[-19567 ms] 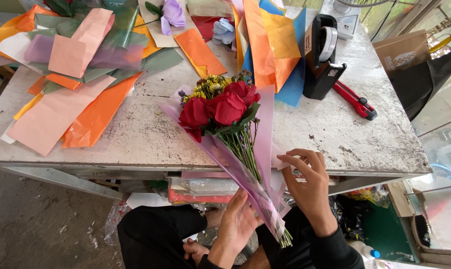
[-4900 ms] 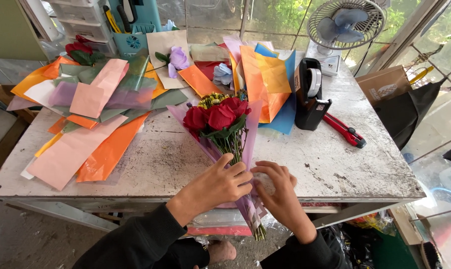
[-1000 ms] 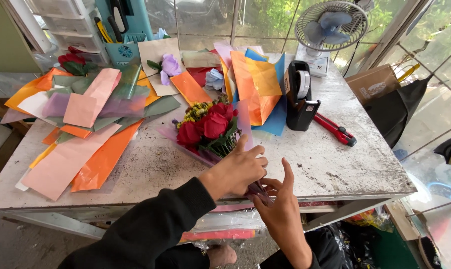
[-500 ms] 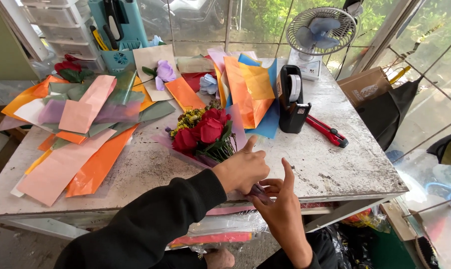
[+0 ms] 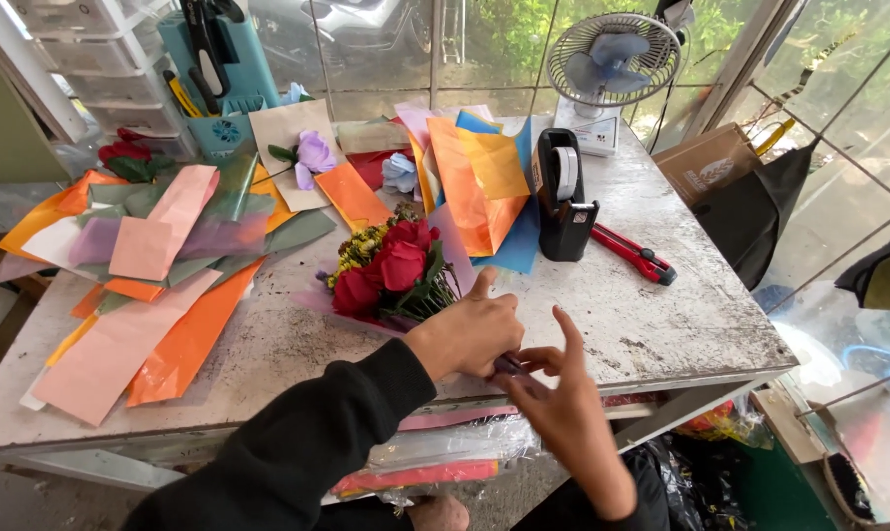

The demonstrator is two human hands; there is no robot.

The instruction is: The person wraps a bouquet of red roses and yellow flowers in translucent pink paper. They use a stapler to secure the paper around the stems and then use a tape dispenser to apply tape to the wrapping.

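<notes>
A bouquet of red roses (image 5: 386, 267) with small yellow flowers lies on the worn white table (image 5: 661, 324), wrapped in pale purple paper (image 5: 452, 246). My left hand (image 5: 470, 332) is closed around the wrapped stems at the table's front edge. My right hand (image 5: 560, 393) is just beside it, fingertips touching the wrap under the left hand, index finger raised and the other fingers spread. The stems themselves are hidden under my hands.
Orange, pink, green and blue paper sheets (image 5: 150, 265) cover the table's left and back. A black tape dispenser (image 5: 563, 197) and a red utility knife (image 5: 634, 254) lie to the right. A small fan (image 5: 612, 61) and a blue tool holder (image 5: 214, 69) stand at the back.
Over the last second my view has dropped and shifted; my left hand stays clamped on the stems while my right hand's fingers have worked along the wrap beside it.
</notes>
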